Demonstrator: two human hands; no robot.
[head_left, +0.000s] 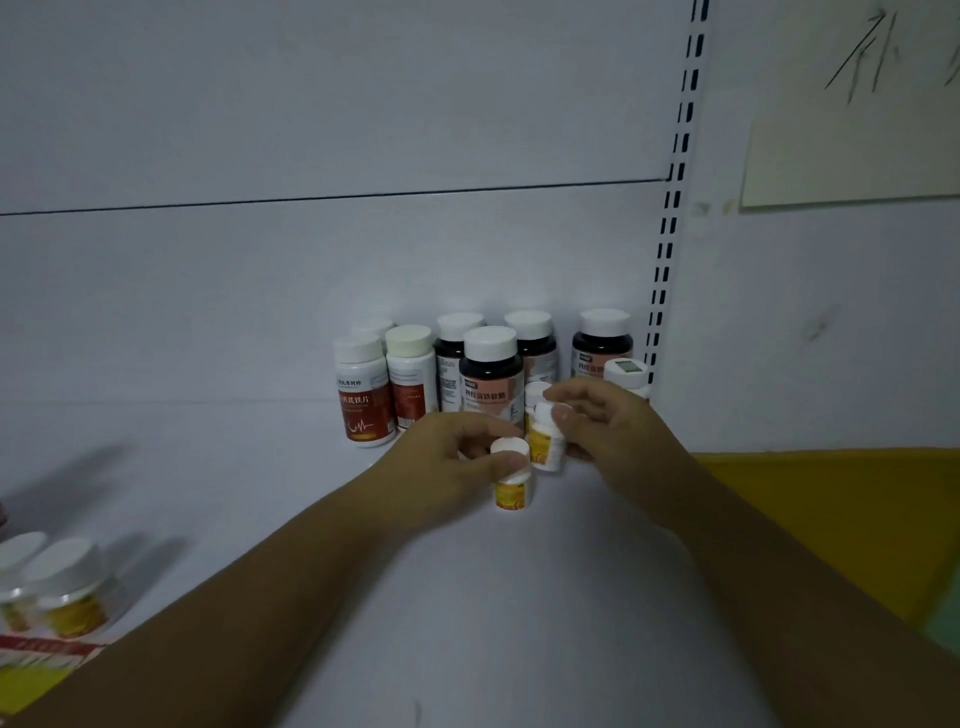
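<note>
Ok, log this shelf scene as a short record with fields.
Left hand: grips the near yellow-label bottle by its white cap
Right hand: holds the far yellow-label bottle, just behind the near one
Back row: red-label bottles on the left, dark bottles on the right
Lower left: two yellow-label jars
Surface: white shelf

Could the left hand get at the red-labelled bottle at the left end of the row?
Probably not yet: the left hand holds a small yellow bottle, though nothing stands between it and the red-labelled bottle.
</note>
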